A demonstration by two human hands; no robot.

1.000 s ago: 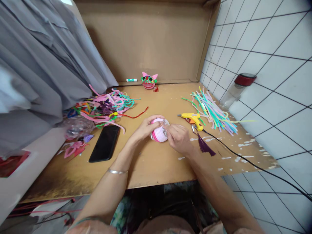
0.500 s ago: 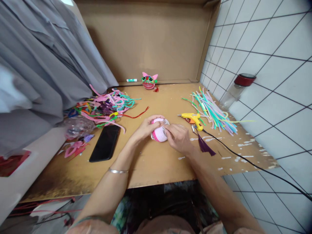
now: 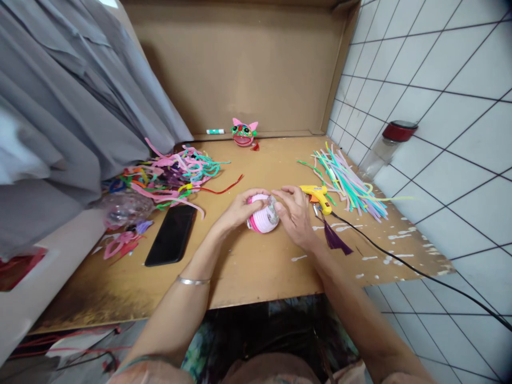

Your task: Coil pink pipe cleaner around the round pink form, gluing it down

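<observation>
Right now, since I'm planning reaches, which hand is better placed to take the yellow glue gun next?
Likely the right hand: it's beside the glue gun, loosely open. The left hand is farther away and holds the pink-and-white ball.

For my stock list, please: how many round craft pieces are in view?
2: a pink ball in the left hand, and a pink-eared figure farther back. Others may be hidden in the colourful pile.
</observation>
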